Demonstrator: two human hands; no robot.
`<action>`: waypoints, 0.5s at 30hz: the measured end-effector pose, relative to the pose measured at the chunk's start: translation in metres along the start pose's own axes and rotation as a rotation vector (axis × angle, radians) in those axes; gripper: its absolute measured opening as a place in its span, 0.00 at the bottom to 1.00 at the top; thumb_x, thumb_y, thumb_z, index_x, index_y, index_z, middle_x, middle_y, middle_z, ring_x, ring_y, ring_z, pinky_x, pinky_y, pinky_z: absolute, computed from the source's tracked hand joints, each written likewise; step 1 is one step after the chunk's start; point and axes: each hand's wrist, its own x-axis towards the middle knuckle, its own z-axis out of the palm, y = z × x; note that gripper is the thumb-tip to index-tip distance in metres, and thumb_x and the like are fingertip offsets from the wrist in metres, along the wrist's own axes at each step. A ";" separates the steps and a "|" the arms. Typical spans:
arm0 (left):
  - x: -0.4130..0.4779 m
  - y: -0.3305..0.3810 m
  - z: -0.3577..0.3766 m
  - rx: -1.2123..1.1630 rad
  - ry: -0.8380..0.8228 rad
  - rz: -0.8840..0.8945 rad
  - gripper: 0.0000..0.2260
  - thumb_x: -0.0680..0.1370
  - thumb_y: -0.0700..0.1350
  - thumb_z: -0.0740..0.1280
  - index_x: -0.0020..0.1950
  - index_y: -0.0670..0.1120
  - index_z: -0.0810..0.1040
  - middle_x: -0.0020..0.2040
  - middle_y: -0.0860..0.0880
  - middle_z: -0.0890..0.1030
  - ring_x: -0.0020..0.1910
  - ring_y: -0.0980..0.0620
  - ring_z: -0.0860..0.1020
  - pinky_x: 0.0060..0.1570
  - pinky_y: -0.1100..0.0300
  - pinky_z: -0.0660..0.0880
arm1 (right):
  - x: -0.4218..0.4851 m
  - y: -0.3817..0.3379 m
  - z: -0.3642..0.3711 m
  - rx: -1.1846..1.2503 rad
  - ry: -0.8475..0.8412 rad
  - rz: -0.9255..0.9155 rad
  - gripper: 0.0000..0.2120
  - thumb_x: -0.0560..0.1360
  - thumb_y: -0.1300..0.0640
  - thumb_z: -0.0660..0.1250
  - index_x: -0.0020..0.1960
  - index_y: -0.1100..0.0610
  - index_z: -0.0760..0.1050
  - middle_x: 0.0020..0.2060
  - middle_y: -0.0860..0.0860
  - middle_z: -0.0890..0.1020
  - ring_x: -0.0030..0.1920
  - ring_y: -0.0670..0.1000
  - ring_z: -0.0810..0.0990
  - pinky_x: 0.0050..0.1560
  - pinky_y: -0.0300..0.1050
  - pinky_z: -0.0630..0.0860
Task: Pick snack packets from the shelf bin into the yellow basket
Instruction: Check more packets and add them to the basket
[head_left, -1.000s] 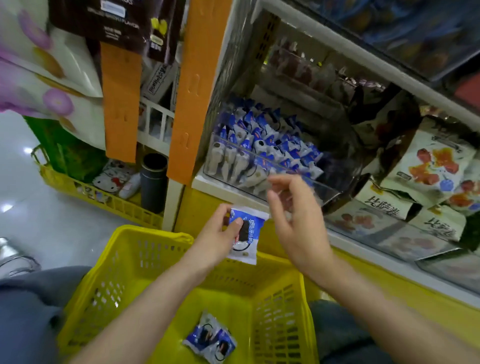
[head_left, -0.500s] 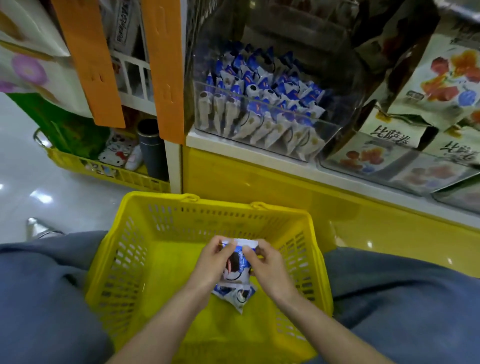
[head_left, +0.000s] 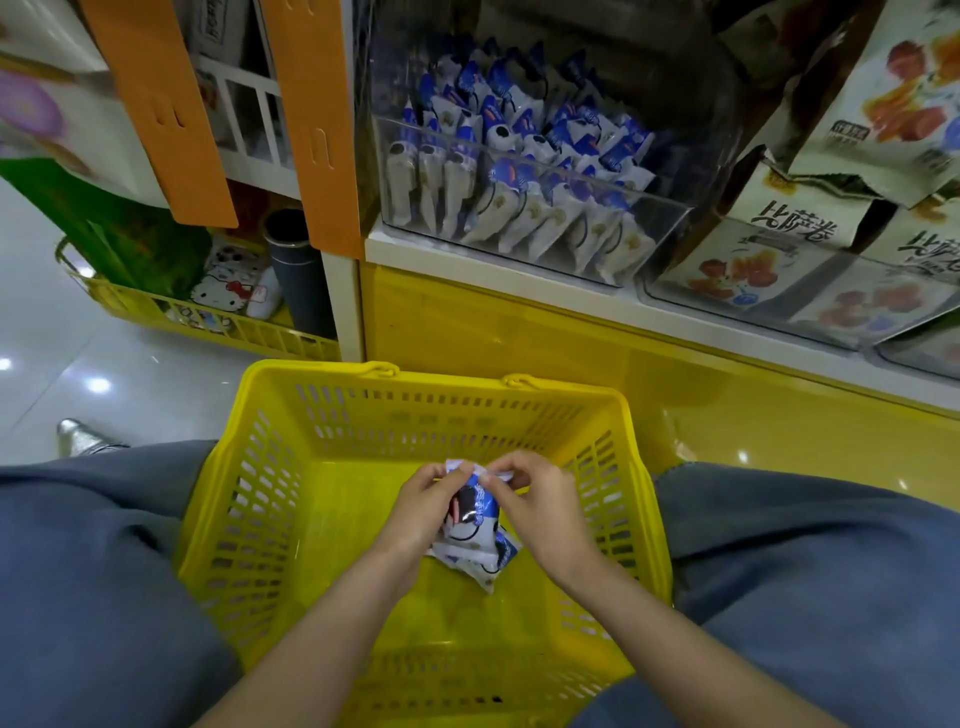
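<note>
Reaching down into the yellow basket (head_left: 311, 375), both forearms meet near its middle: the left hand (head_left: 420, 506) and the right hand (head_left: 543, 512) each pinch the top edge of one snack packet (head_left: 474, 512), both tightly curled, just above other packets (head_left: 491, 565) lying on the basket floor.

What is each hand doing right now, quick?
Left hand: closed, pinching the top of the blue-and-white plastic snack packet over the yellow plastic basket.
Right hand: closed, pinching the same packet's top edge.
</note>
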 end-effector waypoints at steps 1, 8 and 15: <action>0.001 0.000 -0.001 0.003 -0.006 -0.010 0.10 0.77 0.51 0.65 0.50 0.44 0.75 0.47 0.46 0.80 0.45 0.48 0.80 0.42 0.54 0.76 | 0.003 0.001 -0.001 0.057 0.032 0.060 0.03 0.74 0.57 0.69 0.41 0.53 0.78 0.35 0.44 0.79 0.35 0.40 0.77 0.38 0.33 0.73; 0.005 -0.003 -0.006 -0.131 0.045 0.073 0.07 0.75 0.41 0.68 0.52 0.41 0.77 0.46 0.44 0.82 0.43 0.50 0.81 0.39 0.63 0.78 | 0.016 0.004 -0.013 0.678 0.016 0.547 0.08 0.75 0.64 0.66 0.53 0.66 0.72 0.41 0.57 0.79 0.36 0.47 0.79 0.33 0.33 0.78; 0.007 0.002 -0.011 -0.129 0.174 0.237 0.07 0.78 0.40 0.63 0.41 0.42 0.76 0.42 0.46 0.80 0.42 0.53 0.78 0.39 0.66 0.78 | 0.006 0.007 -0.004 0.347 -0.343 0.509 0.24 0.72 0.64 0.70 0.64 0.63 0.65 0.42 0.50 0.76 0.39 0.47 0.81 0.40 0.42 0.79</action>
